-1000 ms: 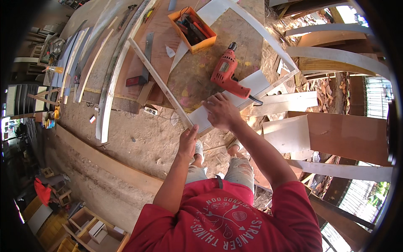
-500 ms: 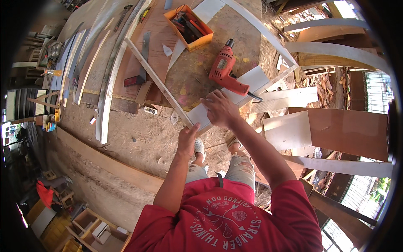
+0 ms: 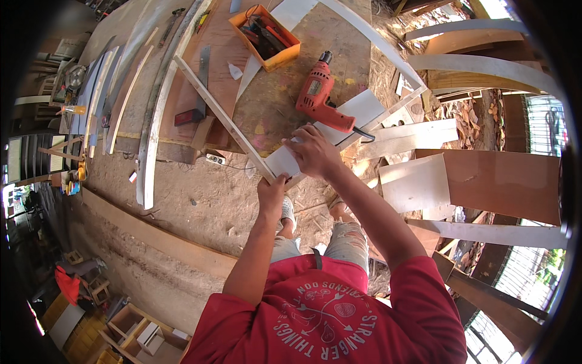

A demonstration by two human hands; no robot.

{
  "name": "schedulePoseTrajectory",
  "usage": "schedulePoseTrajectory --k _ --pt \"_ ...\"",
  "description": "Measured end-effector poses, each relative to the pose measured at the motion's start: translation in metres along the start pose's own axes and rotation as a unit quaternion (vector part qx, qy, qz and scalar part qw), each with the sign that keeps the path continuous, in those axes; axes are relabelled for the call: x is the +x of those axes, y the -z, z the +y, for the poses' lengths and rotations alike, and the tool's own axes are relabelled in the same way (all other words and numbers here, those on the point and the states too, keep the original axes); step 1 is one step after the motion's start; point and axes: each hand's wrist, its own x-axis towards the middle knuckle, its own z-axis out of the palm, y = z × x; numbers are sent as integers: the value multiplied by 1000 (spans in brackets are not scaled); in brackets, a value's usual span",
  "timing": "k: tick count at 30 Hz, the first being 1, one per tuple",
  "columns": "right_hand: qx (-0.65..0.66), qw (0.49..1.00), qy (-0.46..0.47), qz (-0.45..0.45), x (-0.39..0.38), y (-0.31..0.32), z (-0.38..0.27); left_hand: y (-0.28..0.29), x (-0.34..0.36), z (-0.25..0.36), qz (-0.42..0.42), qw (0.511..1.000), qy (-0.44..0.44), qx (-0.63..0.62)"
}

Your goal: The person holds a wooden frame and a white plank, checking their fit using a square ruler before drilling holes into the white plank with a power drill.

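A wooden frame of thin strips, with its left strip (image 3: 225, 120) slanting away from me, lies partly on the worktable. My left hand (image 3: 271, 193) grips its near corner, thumb on top. My right hand (image 3: 315, 153) is closed over the near white board (image 3: 367, 108) of the frame, fingers bent across its face just right of that corner; its fingertips are partly hidden. Beyond my right hand, a red corded power drill (image 3: 321, 96) rests on the white board and the tabletop, its chuck pointing away. Neither hand touches the drill.
An orange box (image 3: 279, 59) of hand tools stands on the worktable (image 3: 276, 100). Left of it lie a try square (image 3: 193, 115) and long wood strips (image 3: 159, 124). Curved boards and a brown panel (image 3: 503, 185) stand at right. A plank (image 3: 151, 227) lies on the ground.
The view has shifted slightly, moving the table things a little left in the picture. Both hands keep their hold at the frame's near corner, with the left thumb slightly farther up.
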Motion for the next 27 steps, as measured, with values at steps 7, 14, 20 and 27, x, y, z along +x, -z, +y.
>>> schedulePoseTrajectory --k 7,14,20,27 --pt "13 1000 14 -18 4 5 -2 9 7 -2 -2 1000 8 20" --pt "21 999 8 -24 3 5 0 12 11 1 -41 998 24 52" --pt "15 1000 13 -21 6 8 -3 13 17 -1 -31 998 25 42" --pt "10 999 8 -33 6 4 -3 14 20 -8 -40 999 3 25"
